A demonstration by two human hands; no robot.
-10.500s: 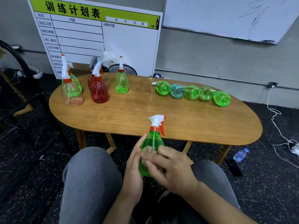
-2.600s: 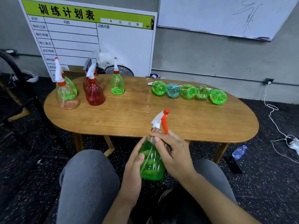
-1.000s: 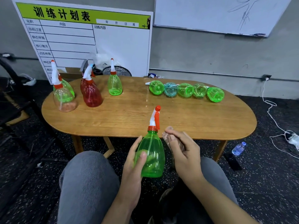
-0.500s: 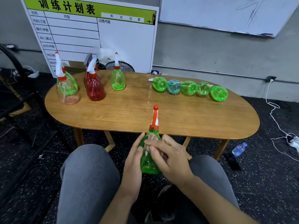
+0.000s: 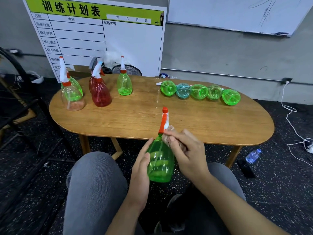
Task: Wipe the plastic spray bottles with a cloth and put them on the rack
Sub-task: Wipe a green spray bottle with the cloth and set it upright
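Observation:
A green spray bottle (image 5: 160, 164) with an orange and white trigger head stands upright above my lap, in front of the table. My left hand (image 5: 141, 168) holds its left side with the thumb on the front. My right hand (image 5: 185, 152) grips a small pale cloth (image 5: 169, 131) against the bottle's neck and right shoulder. Several bottles stand upright at the table's far left: a clear one (image 5: 72, 97), a red one (image 5: 100, 93) and a green one (image 5: 124, 84). Several more lie on their sides in a row at the far right (image 5: 199, 91).
The oval wooden table (image 5: 194, 122) fills the middle of the view. A dark metal frame (image 5: 22, 92) stands at the left. A printed board and a whiteboard lean on the back wall. A water bottle (image 5: 253, 156) and white cables lie on the floor at the right.
My right hand with the cloth has slid from the bottle's front up to its neck and right shoulder. The bottle stays held upright in my left hand.

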